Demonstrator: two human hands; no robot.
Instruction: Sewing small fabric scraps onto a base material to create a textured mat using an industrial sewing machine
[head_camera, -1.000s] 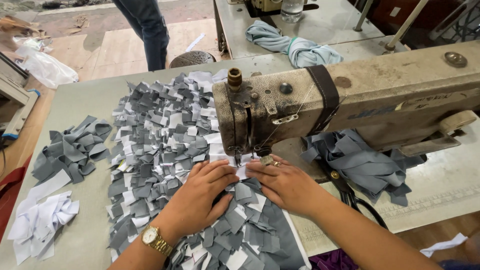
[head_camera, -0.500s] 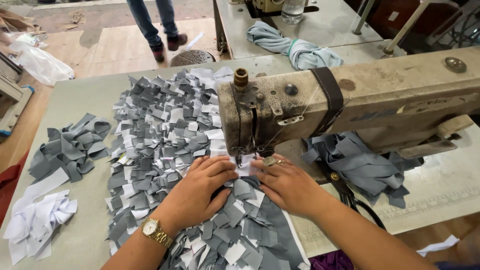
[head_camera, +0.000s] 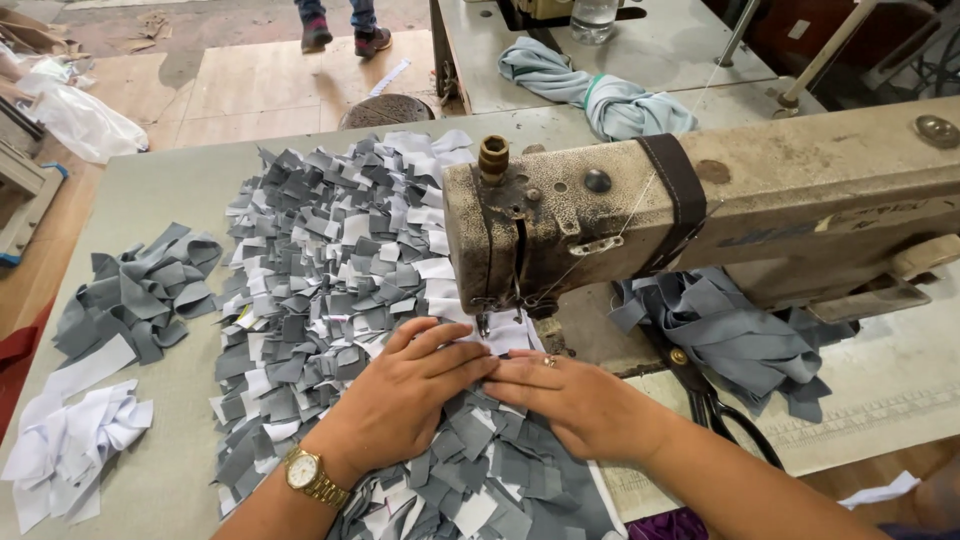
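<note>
Patchwork mat (head_camera: 330, 290) of grey and white fabric tabs: lies on the worktop (head_camera: 180, 190), reaching under the sewing machine (head_camera: 700, 210) head. Left hand (head_camera: 405, 395) and right hand (head_camera: 575, 400), both flat and open, grasp nothing and press the mat just before the needle. Bare worktop shows left of the machine; needle point hidden; mat's near edge cut off.
</note>
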